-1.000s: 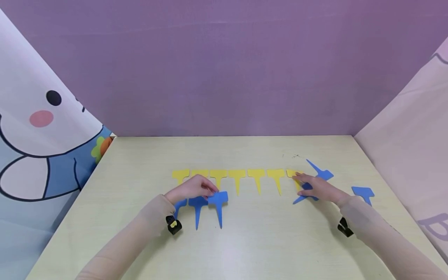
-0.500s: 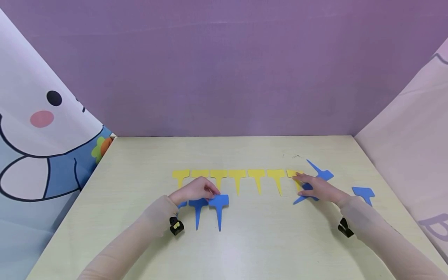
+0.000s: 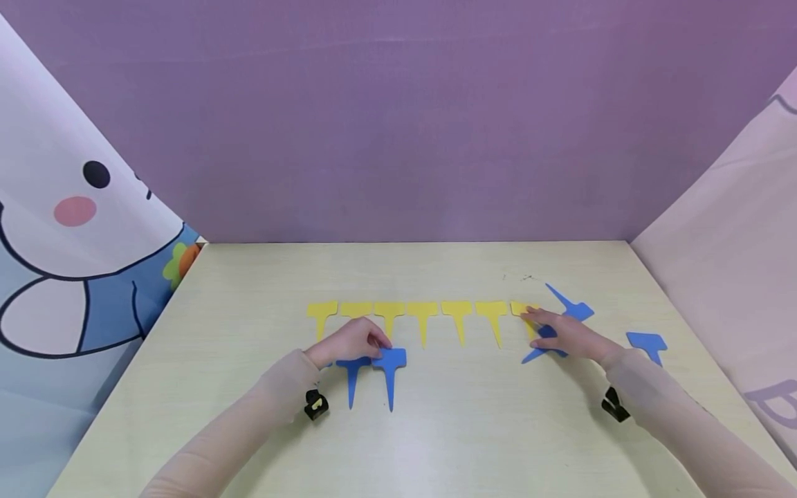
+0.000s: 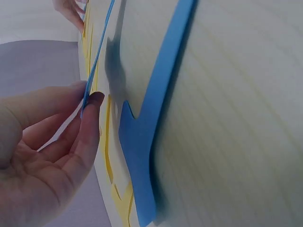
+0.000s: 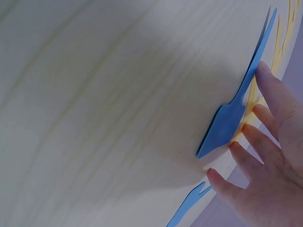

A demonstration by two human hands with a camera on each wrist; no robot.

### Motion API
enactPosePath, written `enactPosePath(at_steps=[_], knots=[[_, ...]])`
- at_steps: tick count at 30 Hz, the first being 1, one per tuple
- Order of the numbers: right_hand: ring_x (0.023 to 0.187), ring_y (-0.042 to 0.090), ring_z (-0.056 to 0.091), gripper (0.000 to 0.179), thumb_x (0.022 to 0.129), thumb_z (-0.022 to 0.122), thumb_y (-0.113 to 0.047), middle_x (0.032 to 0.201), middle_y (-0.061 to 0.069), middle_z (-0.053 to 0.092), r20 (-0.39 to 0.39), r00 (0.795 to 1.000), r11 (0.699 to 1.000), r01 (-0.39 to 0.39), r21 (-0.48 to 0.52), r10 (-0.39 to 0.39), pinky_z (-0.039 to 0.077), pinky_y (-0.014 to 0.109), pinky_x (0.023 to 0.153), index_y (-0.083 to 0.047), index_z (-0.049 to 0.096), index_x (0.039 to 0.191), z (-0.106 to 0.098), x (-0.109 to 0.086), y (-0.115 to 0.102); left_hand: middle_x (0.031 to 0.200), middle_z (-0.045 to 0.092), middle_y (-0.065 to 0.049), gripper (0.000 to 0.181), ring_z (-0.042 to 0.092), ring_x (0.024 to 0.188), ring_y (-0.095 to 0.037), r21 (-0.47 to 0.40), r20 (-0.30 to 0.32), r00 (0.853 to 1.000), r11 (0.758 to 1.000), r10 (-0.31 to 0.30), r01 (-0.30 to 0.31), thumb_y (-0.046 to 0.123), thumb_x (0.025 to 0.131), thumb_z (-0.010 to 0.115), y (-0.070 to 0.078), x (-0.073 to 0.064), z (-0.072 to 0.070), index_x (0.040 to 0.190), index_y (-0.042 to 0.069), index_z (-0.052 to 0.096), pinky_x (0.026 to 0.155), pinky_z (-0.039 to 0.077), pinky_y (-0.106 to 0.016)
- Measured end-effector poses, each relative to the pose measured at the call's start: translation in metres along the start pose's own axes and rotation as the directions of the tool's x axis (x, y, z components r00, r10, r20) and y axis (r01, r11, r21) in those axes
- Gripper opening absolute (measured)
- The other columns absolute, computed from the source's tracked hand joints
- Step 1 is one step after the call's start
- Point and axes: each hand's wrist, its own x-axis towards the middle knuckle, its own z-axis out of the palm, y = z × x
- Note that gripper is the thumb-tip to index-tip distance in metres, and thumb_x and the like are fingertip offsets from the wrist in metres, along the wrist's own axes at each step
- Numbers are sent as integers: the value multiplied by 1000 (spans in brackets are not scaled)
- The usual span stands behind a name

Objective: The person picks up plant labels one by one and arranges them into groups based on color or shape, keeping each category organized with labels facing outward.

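Observation:
My left hand (image 3: 351, 337) pinches a blue T-shaped plant label (image 3: 391, 360) by its wide head, its stem towards me. In the left wrist view this label (image 4: 98, 59) stands on edge between thumb and fingers, its shadow apart from it on the table. Just left of it lies another blue label (image 3: 352, 373); one more is mostly hidden behind the wrist. My right hand (image 3: 568, 335) rests with spread fingers over the last yellow label (image 3: 518, 308) and a slanted blue label (image 3: 533, 355). In the right wrist view the thumb touches the blue label's stem (image 5: 248, 78).
Several yellow T-shaped labels (image 3: 456, 308) lie in a row across the table (image 3: 461, 436), stems towards me. Another blue label (image 3: 579, 311) lies slanted beyond my right hand, and one (image 3: 646, 341) lies farther right. A purple wall (image 3: 398, 138) rises behind the table's far edge.
My left hand has moved slightly right and towards me, lowering the blue label beside the other blue one. My right hand has stayed in place.

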Motion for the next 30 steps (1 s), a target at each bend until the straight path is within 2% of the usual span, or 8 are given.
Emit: enactPosePath(at_steps=[4,9,10,16,17,23,30], knots=[[124,46,21,63,81,63,-28,138,26,26,3,1000,1000,-6,4,6,24,59,96,1,39,131,0,0,0,79,63,1,16,52,69,-9,39,-12,999,999,38,-38,-1,76,65,-1,1,2,90,4,69,63,45,-20],[124,47,21,63,81,63,-28,138,26,25,4,1000,1000,-3,13,3,24,59,96,1,38,132,0,1,1,76,62,2,15,53,69,-10,40,-3,998,997,61,-61,-1,76,65,-2,2,1,90,4,69,64,46,-24],[124,47,21,63,81,63,-27,138,26,25,3,1000,1000,-3,15,3,24,59,96,1,38,132,1,1,2,76,61,3,15,52,69,-9,44,-3,996,995,94,-94,1,76,66,-9,5,3,90,6,69,63,45,-23],[125,45,20,62,81,63,-24,139,25,24,9,1000,1000,-17,10,17,24,58,97,0,37,132,1,2,3,76,61,2,14,52,70,-10,56,-10,994,992,113,-112,1,77,66,-11,5,4,90,4,68,64,46,-23],[125,46,20,62,81,63,-24,139,26,24,10,1000,1000,-14,7,14,24,59,96,1,37,132,0,2,3,76,61,1,14,52,70,-11,55,-11,997,995,82,-81,-2,76,65,-3,2,2,89,3,68,65,46,-24],[124,47,22,63,81,63,-28,138,26,25,6,1000,1000,-3,2,3,26,59,95,1,38,132,0,0,1,76,61,0,16,51,70,-10,77,-27,998,995,65,-63,-2,76,65,0,0,4,91,3,67,64,45,-21],[123,47,22,64,81,62,-30,138,26,26,2,1000,1000,1,-1,-1,26,58,95,1,39,131,0,0,1,79,59,1,17,51,72,-11,84,-77,997,996,11,-4,3,77,65,0,-5,1,94,6,66,68,45,-25]])
